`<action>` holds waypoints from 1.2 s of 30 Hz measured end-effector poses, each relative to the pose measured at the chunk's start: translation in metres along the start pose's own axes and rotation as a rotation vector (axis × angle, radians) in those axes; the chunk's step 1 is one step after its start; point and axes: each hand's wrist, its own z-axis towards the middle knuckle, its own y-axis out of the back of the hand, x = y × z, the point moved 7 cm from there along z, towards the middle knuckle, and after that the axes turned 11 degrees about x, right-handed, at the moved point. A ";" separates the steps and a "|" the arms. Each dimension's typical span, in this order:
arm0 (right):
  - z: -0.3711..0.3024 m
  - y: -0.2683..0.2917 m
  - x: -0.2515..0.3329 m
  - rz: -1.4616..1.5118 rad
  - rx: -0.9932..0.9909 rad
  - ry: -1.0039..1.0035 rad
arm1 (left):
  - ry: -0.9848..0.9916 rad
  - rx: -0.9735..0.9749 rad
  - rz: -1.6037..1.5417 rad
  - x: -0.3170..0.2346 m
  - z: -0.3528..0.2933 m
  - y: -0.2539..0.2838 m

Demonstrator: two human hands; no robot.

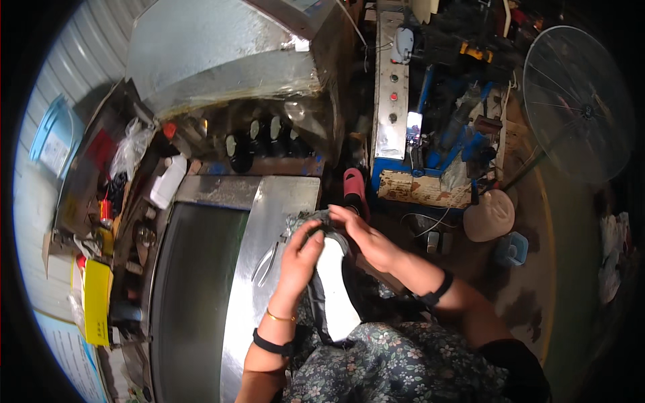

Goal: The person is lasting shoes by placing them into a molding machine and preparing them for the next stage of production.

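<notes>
Both hands, left hand (300, 252) and right hand (363, 236), pinch a dark-edged white piece (334, 282) (beside the steel table's (269, 215) edge).

- A person's left hand (300, 258) and right hand (366, 236) pinch the dark rim of a white shoe insole piece (334, 282) over a floral lap.
- Metal pliers (267, 260) lie on the steel machine table (269, 201) just beside the left hand.
- A fan (578, 107) stands well apart at right.
</notes>
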 end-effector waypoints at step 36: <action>-0.003 -0.149 0.088 -0.574 0.742 0.521 | 0.310 0.255 -0.308 -0.085 -0.056 0.078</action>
